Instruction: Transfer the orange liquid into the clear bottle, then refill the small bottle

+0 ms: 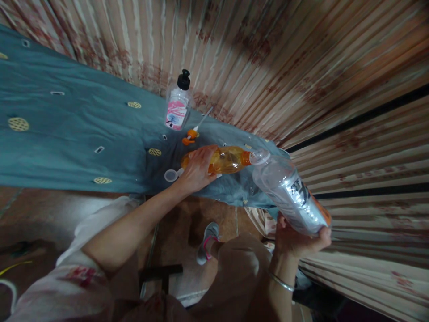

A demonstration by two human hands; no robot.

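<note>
1. Teal cloth (pixel 70 118) with yellow prints carries the things; pleated curtain (pixel 234 27) along its back edge, dim light.
2. Amber bottle (pixel 231 159): toward the cloth's right end, lying about flat, neck pointing right. Can't tell if it rests on the cloth or is held just above.
3. Left hand (pixel 199 167): grasping the amber bottle from above, over its base half.
4. Clear bottle (pixel 279 181): tilted, neck at the amber bottle's neck, base out past the front right corner. Orange patch near the base, label or liquid unclear.
5. Right hand (pixel 298 241): grasping the clear bottle at the base end, thumb up one side.
6. Main risk: necks meet at an angle, nothing seen clamping them. Either wrist drifting could part the mouths; any liquid would wet the cloth. Touch or tiny gap, can't tell.
7. Right hand grips far from the neck, so a small twist there could swing the mouth off line. Squeezing thin plastic might also push contents out.
8. Orange pump (pixel 190 135): just behind the left hand, tube toward the back edge; knuckles could knock it.
9. Round translucent piece (pixel 171 175): left of the left hand, near the front edge; a forearm sweep could drop it.
10. Black-topped bottle (pixel 177 107): upright by the back edge; might topple if the cloth gets tugged.
</note>
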